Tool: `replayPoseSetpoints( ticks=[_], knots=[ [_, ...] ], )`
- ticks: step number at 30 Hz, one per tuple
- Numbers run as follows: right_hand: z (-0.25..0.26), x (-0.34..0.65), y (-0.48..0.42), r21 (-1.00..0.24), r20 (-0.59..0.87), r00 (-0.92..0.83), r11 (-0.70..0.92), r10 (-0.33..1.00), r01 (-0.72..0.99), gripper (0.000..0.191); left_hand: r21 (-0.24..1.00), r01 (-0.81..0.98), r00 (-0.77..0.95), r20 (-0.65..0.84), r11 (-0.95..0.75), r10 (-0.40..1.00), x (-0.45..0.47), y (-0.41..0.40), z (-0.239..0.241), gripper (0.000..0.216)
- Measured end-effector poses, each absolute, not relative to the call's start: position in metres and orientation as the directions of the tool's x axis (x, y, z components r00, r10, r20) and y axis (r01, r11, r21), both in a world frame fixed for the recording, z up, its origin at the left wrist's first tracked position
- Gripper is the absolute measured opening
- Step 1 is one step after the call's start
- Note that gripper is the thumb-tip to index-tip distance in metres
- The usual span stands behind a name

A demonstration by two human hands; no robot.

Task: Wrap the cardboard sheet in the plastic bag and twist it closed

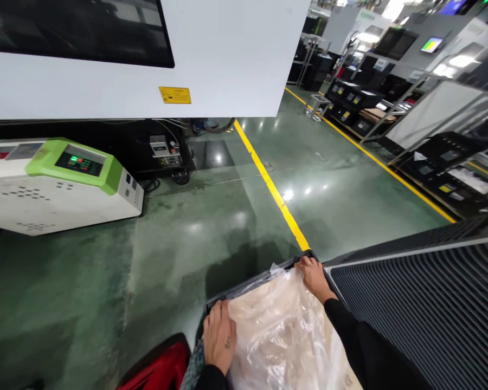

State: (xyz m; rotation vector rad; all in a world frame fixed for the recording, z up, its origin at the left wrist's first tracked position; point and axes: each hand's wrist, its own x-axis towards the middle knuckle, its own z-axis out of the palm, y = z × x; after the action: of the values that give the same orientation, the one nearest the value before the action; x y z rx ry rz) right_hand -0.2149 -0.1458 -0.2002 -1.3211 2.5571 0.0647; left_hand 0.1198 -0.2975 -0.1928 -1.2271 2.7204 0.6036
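Glossy green floor (211, 227) with yellow line (272, 187), white-green machine (61, 181) left, ribbed panel (431, 309) right, left hand (218, 337) and right hand (314, 277) both curled over far rim of dark crate (252, 283) lined with plastic bag (280, 330), low centre

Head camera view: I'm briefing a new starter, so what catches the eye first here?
Low in the middle, the left hand and right hand grip the rim of a dark crate lined with a crinkled clear plastic bag. A yellow floor line cuts across the glossy green floor, and a white and green machine sits at left.
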Motion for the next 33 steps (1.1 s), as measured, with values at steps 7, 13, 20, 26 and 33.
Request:
replayPoseSetpoints(
  ticks=[7, 13, 20, 26, 33],
  knots=[
    [-0.207, -0.206, -0.135, -0.147, -0.230, -0.566, 0.604, -0.791, -0.784, 0.046, 0.271, -0.722, -0.691, -0.262, 0.636, -0.673, 0.113, -0.308, -0.189, 0.042],
    [-0.215, -0.198, -0.136, -0.281, -0.197, -0.538, 0.573, -0.819, -0.770, 0.049, 0.244, -0.665, -0.745, -0.284, 0.706, -0.604, 0.122, -0.317, -0.186, 0.038],
    [-0.214, -0.191, -0.059, -0.380, -0.065, -0.777, 0.735, -0.626, -0.561, 0.059, 0.166, -0.636, -0.760, -0.301, 0.753, -0.576, 0.120, -0.318, -0.186, 0.035],
    [-0.225, -0.102, 0.078, -0.319, -0.096, -0.977, 0.935, -0.192, -0.153, 0.050, 0.112, -0.565, -0.804, -0.298, 0.818, -0.514, 0.117, -0.327, -0.185, 0.039],
    [-0.260, -0.035, 0.068, -0.309, -0.064, -0.998, 0.951, -0.009, 0.011, 0.063, 0.011, -0.474, -0.838, -0.312, 0.881, -0.447, 0.116, -0.347, -0.193, 0.042]
  ],
)
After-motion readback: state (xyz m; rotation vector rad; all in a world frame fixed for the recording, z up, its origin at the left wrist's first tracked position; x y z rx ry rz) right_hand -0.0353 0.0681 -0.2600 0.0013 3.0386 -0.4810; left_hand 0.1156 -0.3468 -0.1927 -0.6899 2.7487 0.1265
